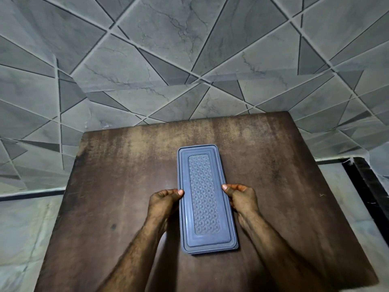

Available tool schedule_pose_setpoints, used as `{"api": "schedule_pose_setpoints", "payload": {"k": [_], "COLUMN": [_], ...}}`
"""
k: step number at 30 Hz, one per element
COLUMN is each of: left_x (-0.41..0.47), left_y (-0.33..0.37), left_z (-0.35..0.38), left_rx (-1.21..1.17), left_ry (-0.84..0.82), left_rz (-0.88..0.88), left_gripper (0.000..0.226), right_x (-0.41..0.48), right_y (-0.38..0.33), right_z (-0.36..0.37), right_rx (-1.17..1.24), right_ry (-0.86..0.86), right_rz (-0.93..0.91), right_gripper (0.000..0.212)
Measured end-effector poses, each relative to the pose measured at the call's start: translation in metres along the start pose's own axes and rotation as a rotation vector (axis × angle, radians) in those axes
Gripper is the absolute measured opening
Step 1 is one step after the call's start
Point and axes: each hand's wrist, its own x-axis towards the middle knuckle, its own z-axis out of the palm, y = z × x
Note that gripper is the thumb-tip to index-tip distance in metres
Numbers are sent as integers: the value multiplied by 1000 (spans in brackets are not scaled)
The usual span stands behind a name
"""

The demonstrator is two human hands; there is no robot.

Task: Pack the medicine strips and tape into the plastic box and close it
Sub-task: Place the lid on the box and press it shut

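A long grey-blue plastic box (205, 199) lies lengthwise in the middle of the brown table, its patterned lid on top and shut. My left hand (163, 202) grips the box's left long edge, thumb resting on the lid rim. My right hand (242, 198) grips the right long edge the same way, thumb on the rim. No medicine strips or tape show anywhere; whatever is inside the box is hidden by the lid.
The dark brown wooden table (284, 186) stands against a grey geometric tiled wall (168, 60). Pale floor (21, 228) lies on both sides, with a black strip (368, 186) at the right.
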Motion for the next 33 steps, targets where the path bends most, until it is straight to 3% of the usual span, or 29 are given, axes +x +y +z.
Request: {"api": "schedule_pose_setpoints", "payload": {"k": [11,23,33], "left_x": [9,-23,-50], "left_y": [-8,-17,-36], "left_z": [4,-16,-21], "left_rx": [53,62,51], "left_ry": [102,-73,-44], "left_rz": [36,-41,-45], "left_gripper": [9,17,11], "right_x": [1,-34,-65], "right_y": [1,9,21], "right_z": [6,-17,-27], "right_rx": [-28,-34,52], "right_ry": [72,-64,-68], "right_rz": [-44,3,17], "right_gripper": [25,12,4]}}
